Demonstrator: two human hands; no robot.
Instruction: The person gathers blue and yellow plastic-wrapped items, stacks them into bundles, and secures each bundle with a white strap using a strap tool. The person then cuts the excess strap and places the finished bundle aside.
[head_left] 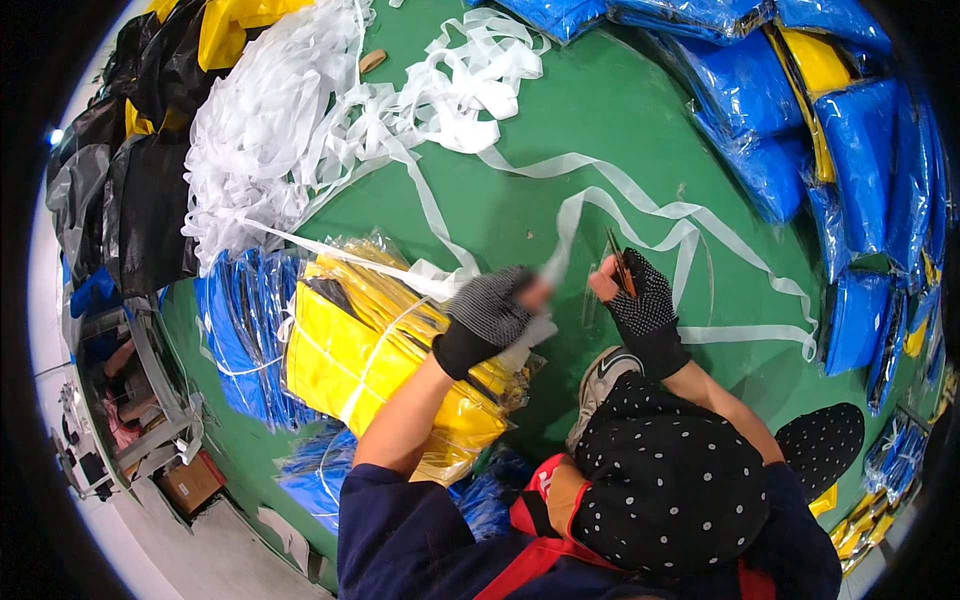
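My left hand (497,310), in a black dotted glove with bare fingertips, is closed on a white fabric strip (568,232). It is above a tied bundle of yellow packages (335,345) in clear plastic, with a white strip around it. My right hand (640,292), gloved the same way, is closed around a pair of small snips (627,272) with thin points upward. The two hands are a short way apart. My left fingertips are blurred, so the exact grip is hard to see.
A large heap of white strip (265,130) lies at the far left, with loose strands across the green floor (600,90). Blue wrapped packages (745,85) line the right side. A blue bundle (245,340) stands left of the yellow one, near black sheeting (150,210).
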